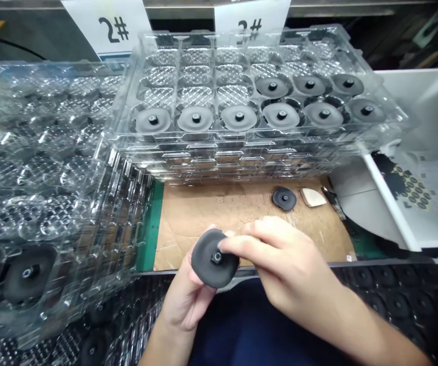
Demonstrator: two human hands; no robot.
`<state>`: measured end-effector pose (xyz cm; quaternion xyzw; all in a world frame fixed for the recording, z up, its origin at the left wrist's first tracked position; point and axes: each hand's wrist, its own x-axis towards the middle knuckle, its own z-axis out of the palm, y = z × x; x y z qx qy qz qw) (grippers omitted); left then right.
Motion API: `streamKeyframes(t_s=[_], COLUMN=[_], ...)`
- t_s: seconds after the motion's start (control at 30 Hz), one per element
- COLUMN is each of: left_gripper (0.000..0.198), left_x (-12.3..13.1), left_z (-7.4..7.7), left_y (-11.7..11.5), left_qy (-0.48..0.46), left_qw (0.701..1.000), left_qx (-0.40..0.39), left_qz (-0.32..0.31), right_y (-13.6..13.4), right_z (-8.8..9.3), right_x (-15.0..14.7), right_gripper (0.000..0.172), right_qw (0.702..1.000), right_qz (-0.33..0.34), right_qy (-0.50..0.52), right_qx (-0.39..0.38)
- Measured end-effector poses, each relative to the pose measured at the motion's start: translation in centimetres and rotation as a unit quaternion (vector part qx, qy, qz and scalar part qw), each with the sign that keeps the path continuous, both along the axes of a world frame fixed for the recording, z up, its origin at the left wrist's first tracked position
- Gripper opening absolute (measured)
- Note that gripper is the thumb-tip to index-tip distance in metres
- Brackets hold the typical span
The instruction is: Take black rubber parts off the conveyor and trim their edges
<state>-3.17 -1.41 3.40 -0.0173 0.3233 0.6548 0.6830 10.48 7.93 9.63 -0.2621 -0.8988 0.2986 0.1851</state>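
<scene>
My left hand point(188, 300) holds a dark round disc point(209, 262) with a small metal hub at its centre, gripping it from behind and below. My right hand point(283, 264) reaches in from the right, its fingertips pinched at the disc's hub. Both hands hover over the near edge of a brown cardboard sheet point(211, 208). A second dark disc point(284, 199) lies loose on the cardboard further back.
A stack of clear plastic trays point(241, 147) stands behind the cardboard, its top tray holding several discs. More clear trays point(43, 168) are piled at left. A white bin point(425, 168) sits at right. Paper signs marked 2# hang at the back.
</scene>
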Motion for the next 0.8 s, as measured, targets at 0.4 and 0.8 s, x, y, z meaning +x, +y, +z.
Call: streamKeyframes(t_s=[0.4, 0.8], left_gripper=[0.051, 0.056], left_x=[-1.0, -0.2], left_z=[-0.1, 1.4], left_y=[-0.7, -1.1], left_qy=[-0.083, -0.012], left_qw=[0.995, 0.999], left_qx=[0.056, 0.033], left_qz=[-0.007, -0.016], right_y=[-0.9, -0.1], right_z=[-6.8, -2.1], right_x=[3.0, 2.4], right_gripper=[0.025, 0.023], right_qw=[0.954, 0.974], right_qz=[-0.164, -0.150], right_qy=[-0.008, 0.059], right_qx=[-0.251, -0.157])
